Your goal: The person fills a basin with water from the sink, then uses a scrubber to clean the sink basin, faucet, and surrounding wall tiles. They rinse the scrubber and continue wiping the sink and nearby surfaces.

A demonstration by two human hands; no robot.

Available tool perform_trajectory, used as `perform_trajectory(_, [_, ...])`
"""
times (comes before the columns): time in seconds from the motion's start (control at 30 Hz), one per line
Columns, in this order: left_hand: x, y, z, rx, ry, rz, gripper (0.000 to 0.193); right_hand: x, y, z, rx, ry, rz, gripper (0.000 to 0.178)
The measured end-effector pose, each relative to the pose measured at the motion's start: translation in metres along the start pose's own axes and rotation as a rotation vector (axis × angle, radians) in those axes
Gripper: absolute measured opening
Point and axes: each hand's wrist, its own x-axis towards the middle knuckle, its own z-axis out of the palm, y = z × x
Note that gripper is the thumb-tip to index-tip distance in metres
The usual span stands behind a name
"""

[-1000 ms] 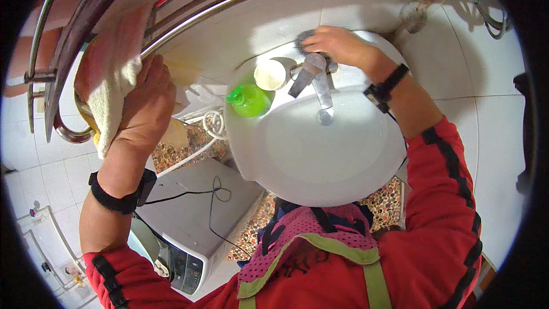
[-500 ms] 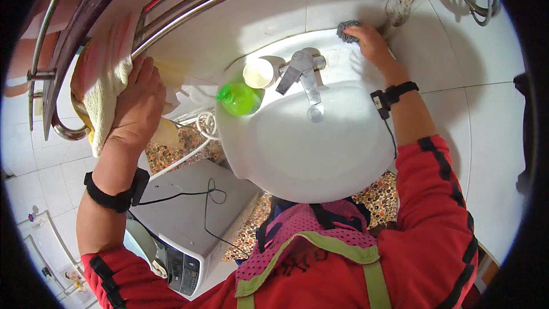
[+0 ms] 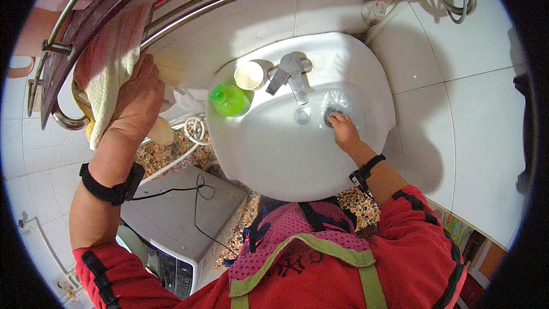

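Note:
My right hand point(image 3: 345, 133) is down in the white washbasin point(image 3: 269, 160), its fingers closed on a dark grey scouring pad point(image 3: 329, 115) that mostly hides under them. The pad touches the wet inner wall right of the drain, where water glistens. At the far left, my left hand point(image 3: 137, 100) is up by the rail with its fingers curled at the edge of a cream and pink towel point(image 3: 108, 74); the fingertips are partly hidden. A grey metal faucet point(image 3: 294, 77) stands at the back of the basin. Beside it are a white cup point(image 3: 249, 75) and a green pump bottle point(image 3: 230, 100).
A metal towel rack point(image 3: 229, 4) runs across the top, over the basin. Below left stands a white washing machine point(image 3: 171, 206) with a black cable across it. A coiled white hose point(image 3: 196, 130) hangs left of the basin. Tiled wall point(image 3: 480, 120) borders the right.
My right hand has moved the scouring pad from the basin's back right rim down into the bowl, near the drain. The left hand stays by the towel. The view has shifted slightly.

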Motion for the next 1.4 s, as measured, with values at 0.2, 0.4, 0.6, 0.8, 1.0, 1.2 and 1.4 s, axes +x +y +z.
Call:
perform_trajectory(0.2, [0.001, -0.004, -0.008, -0.029, 0.018, 0.014, 0.023, 0.014, -0.006, 0.013, -0.407, -0.323, -0.027, 0.028])
perform_trajectory(0.4, [-0.001, -0.002, -0.009, -0.041, 0.051, -0.015, 0.022, 0.088, 0.007, -0.073, 0.536, -0.424, 0.389, 0.019])
perform_trajectory(0.6, [0.0, -0.002, -0.01, -0.036, -0.068, -0.04, 0.024, 0.182, -0.063, -0.153, 0.425, 0.153, -0.423, 0.03])
perform_trajectory(0.8, [0.002, -0.001, -0.011, -0.002, 0.049, -0.05, 0.024, 0.268, -0.094, -0.111, 0.019, -0.189, -0.656, 0.036])
perform_trajectory(1.0, [-0.002, -0.001, -0.012, -0.103, -0.028, -0.039, 0.025, 0.237, 0.019, -0.116, 0.095, 0.024, -0.561, 0.047])
perform_trajectory(1.2, [0.001, 0.0, -0.014, -0.024, -0.025, -0.025, 0.024, 0.193, 0.073, -0.123, -0.245, 0.306, 0.016, 0.041])
perform_trajectory(1.4, [0.0, -0.003, -0.011, -0.077, -0.018, -0.009, 0.022, 0.211, 0.013, -0.082, -0.094, 0.371, -0.111, 0.035])
